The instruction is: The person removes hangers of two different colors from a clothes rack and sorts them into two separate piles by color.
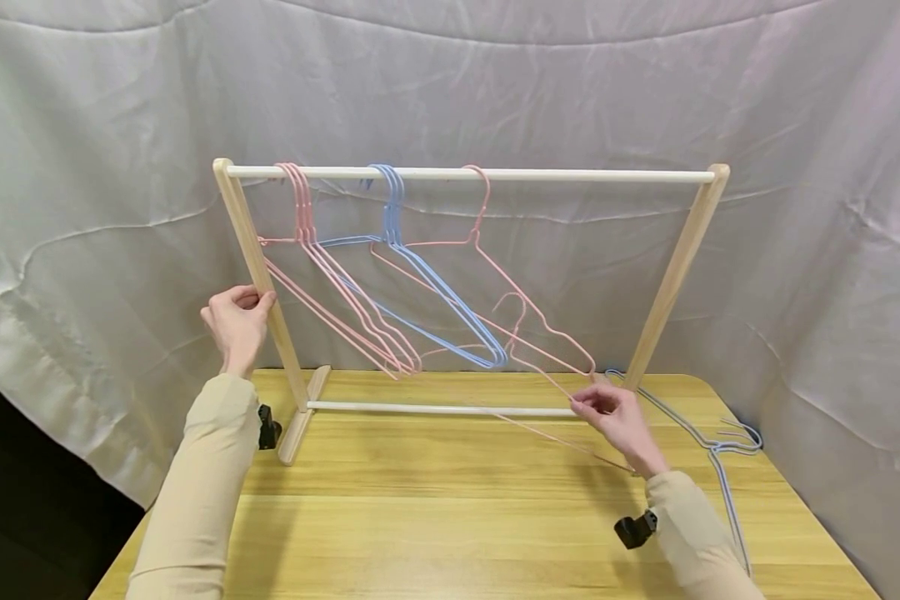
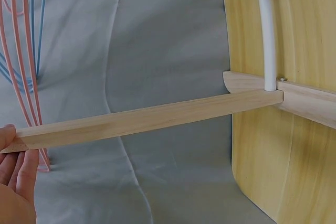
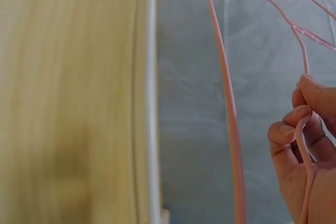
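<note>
Pink hanger [image 3: 230, 103] is pinched by the right hand [image 1: 621, 421] and held below the rail [image 1: 600, 176], near its right end. The left post [image 1: 253, 250] is pinched between the thumb and fingers of the left hand [image 1: 238, 327]. On the rail, grouped pink hangers [image 1: 305, 225] are hung at left, blue hangers [image 1: 392, 225] farther right, then a single one [image 1: 476, 236]. Grey-blue hangers [image 1: 714, 448] are laid on the table [image 1: 420, 533].

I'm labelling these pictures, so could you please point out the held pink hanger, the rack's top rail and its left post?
Held pink hanger [image 3: 230, 98], right wrist view: on its long lower bar.
Top rail [image 1: 435, 173], head view: on its bare middle stretch.
Left post [image 2: 147, 119], left wrist view: midway along its wooden length.
</note>
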A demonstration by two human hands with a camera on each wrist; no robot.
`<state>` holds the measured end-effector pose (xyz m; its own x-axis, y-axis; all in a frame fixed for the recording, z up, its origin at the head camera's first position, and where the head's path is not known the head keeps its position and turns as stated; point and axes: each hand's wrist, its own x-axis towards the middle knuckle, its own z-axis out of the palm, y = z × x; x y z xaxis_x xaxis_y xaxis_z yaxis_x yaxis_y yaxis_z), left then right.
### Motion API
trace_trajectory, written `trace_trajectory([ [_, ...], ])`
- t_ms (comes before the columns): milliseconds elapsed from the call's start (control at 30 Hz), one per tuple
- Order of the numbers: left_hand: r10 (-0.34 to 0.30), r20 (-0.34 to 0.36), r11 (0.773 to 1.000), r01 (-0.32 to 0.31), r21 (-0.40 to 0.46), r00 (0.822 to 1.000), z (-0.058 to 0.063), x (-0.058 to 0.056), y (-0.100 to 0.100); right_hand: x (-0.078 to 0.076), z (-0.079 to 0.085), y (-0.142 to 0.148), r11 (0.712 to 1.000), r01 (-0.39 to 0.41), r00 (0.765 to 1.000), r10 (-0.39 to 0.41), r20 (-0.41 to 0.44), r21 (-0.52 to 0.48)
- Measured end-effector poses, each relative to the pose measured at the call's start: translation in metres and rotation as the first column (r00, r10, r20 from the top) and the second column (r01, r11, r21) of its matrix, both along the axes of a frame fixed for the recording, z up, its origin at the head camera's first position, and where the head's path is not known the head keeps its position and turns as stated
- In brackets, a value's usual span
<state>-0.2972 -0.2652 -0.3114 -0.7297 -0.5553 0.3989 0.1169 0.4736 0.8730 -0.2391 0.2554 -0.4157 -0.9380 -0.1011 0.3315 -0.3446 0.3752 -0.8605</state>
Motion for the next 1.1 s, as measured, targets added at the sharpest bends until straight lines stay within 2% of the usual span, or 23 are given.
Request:
trace_trajectory([
  [300,0.001,-0.006,1.0,-0.001,-0.009,1.0,0.0,0.001,0.0,0.011,-0.035,-0.016,0.992,-0.123,0.992,0.123,-0.001,0.02],
  [500,-0.003,0.003,1.0,0.003,-0.005,1.0,-0.001,0.0,0.0,0.017,-0.05,-0.025,0.983,-0.182,0.979,0.182,0.088,-0.004],
  [667,0.005,0.013,1.0,-0.005,0.001,1.0,0.0,-0.001,0.0,0.02,-0.06,-0.029,0.971,-0.238,0.963,0.238,0.129,-0.016],
  [900,0.009,0.01,1.0,-0.009,-0.004,1.0,0.0,-0.001,0.0,0.024,-0.068,-0.033,0.966,-0.257,0.951,0.253,0.179,-0.001],
  [1100,0.01,0.012,1.0,-0.01,-0.002,1.0,0.0,0.0,0.0,0.024,-0.071,-0.035,0.95,-0.312,0.927,0.301,0.224,0.014],
])
